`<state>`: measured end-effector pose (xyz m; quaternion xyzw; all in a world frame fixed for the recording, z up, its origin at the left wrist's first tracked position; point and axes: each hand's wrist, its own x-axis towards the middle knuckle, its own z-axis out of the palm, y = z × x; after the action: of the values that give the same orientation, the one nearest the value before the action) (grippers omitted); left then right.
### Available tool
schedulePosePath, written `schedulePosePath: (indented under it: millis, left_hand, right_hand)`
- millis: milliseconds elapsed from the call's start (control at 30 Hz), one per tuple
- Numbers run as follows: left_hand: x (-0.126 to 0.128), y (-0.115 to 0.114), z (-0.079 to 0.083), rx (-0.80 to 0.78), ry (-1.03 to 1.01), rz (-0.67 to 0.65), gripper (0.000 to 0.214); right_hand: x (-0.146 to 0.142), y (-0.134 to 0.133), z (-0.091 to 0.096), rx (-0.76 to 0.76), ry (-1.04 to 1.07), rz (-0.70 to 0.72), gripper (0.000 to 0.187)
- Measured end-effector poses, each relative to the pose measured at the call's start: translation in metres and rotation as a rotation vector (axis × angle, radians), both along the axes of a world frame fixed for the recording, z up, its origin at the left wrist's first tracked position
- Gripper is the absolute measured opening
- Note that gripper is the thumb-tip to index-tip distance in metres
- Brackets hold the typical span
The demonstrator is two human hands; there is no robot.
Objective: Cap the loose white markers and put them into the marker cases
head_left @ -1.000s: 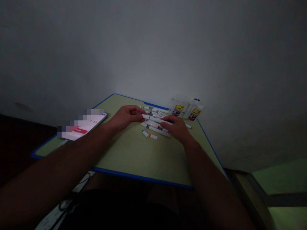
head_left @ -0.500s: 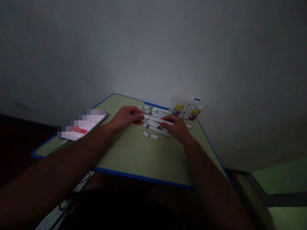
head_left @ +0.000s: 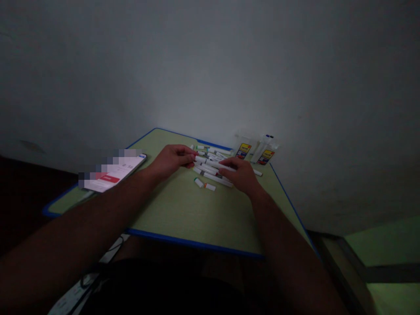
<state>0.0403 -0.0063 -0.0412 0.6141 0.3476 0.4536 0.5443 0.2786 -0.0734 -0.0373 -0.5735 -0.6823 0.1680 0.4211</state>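
Observation:
A white marker [head_left: 211,163] is stretched between my two hands, low over a heap of similar markers. The fingertips of my left hand [head_left: 177,157] pinch its left end. My right hand [head_left: 241,173] is closed around the other end, thumb and index finger along the barrel. Under and in front of it lie more white markers [head_left: 221,180], partly covered by my right hand. Nearer to me rest two loose caps, one with a green rim [head_left: 198,183] and one with an orange rim [head_left: 210,187].
Behind the heap, clear plastic cases [head_left: 243,150] with yellow labels stand near the wall; the right-hand case [head_left: 264,153] holds some pens. A lit phone [head_left: 114,175] lies to the left of my left forearm. The table [head_left: 193,218] has a blue edge.
My left hand has shifted slightly to the left, and more of the marker's left end shows between my hands. My right hand has barely moved.

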Motion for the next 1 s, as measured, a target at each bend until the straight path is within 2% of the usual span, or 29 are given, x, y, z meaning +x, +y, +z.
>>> schedulePosePath:
  millis: [133, 267, 500, 633, 767, 1000]
  left_hand:
    - [0.000, 0.002, -0.003, 0.017, -0.034, -0.038, 0.016]
    - [0.001, 0.001, -0.003, 0.012, -0.058, -0.033, 0.015]
    - [0.000, 0.000, -0.001, -0.015, 0.010, 0.005, 0.014]
    - [0.001, 0.000, -0.002, -0.010, 0.090, -0.013, 0.017]
    - [0.002, -0.001, -0.002, 0.012, 0.169, -0.023, 0.018]
    - [0.002, 0.000, -0.003, 0.004, 0.223, -0.030, 0.020]
  right_hand:
    - [0.000, -0.001, 0.000, 0.011, -0.018, -0.025, 0.023]
    - [-0.001, -0.002, 0.001, 0.093, 0.016, -0.048, 0.025]
    - [-0.005, -0.006, 0.007, 0.083, 0.256, -0.015, 0.038]
    - [-0.010, -0.014, 0.014, 0.075, 0.313, 0.011, 0.030]
    - [-0.015, -0.018, 0.017, 0.123, 0.261, 0.098, 0.025]
    - [-0.020, -0.015, 0.011, 0.198, 0.307, 0.321, 0.029]
